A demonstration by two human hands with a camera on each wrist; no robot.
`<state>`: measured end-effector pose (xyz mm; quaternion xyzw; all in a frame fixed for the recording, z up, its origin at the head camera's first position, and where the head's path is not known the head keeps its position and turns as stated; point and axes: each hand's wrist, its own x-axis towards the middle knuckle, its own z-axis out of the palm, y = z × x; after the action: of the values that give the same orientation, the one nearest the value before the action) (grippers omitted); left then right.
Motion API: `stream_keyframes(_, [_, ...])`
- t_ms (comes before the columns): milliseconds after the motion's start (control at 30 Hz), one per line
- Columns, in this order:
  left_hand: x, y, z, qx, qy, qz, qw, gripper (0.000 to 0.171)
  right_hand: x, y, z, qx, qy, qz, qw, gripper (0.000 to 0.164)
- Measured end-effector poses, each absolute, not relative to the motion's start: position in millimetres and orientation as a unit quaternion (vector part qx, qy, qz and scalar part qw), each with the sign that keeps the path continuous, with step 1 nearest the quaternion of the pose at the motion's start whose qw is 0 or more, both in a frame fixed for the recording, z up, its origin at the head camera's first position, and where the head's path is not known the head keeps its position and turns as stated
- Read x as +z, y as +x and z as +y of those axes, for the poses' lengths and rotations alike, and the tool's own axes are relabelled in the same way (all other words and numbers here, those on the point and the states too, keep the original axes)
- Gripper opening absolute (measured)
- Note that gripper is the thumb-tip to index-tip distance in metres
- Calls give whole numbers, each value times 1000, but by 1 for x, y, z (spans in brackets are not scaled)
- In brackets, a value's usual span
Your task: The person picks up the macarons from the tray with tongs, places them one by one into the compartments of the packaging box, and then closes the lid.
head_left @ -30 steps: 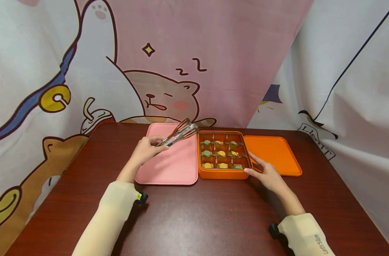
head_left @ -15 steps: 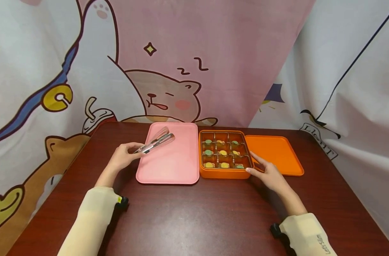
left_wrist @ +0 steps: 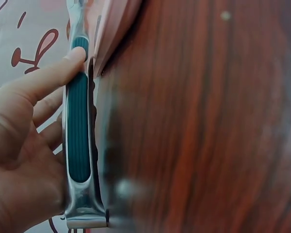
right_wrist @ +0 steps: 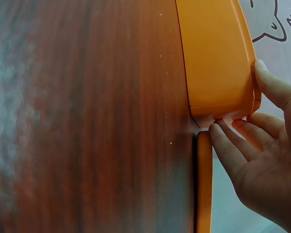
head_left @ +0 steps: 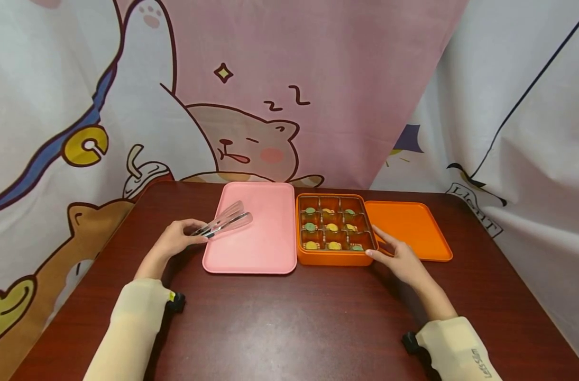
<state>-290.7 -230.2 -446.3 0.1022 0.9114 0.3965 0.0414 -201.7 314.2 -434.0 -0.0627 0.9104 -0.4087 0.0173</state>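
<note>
My left hand holds a pair of metal tongs with teal grips, thumb on the upper grip. The clear ends of the tongs point over the pink tray; whether they touch it I cannot tell. At the near right corner of an orange box, my right hand has its thumb on the rim and its fingers against the side, as the right wrist view shows with the box. Clear dividers split the box into several compartments, each with a small green or yellow piece, such as the yellow piece.
An orange lid or tray lies flat to the right of the box, behind the right hand. Tray, box and lid stand in a row on a dark brown table. A printed curtain hangs along the table's far edge.
My left hand has moved left and a little toward me, taking the tongs from above the tray's right side to over its left edge. The right hand stays at the box corner.
</note>
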Motion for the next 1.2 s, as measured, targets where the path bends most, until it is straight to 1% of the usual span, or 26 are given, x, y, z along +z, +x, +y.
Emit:
stream_keyframes(200, [-447,-290,-234,420,107,900,39,44,-434,-201,314,-404,-61,913,18,75])
stream_keyframes(467, [-443,-286,-237,443,120,888,23,43,-433,-202,313,-402,-63,913,18,75])
stream_keyframes(633, [-439,-286,-239,450,111,886,22,45,-432,-201,316,-397,-69,915,21,75])
stream_keyframes(867, [-433,-285,-239,447,102,889,12,44,-422,-199,322,-398,-73,914,21,74])
stream_keyframes(1200, [-424,-283,-236,456,105,884,3,45,-408,-200,329,-390,-85,917,4,73])
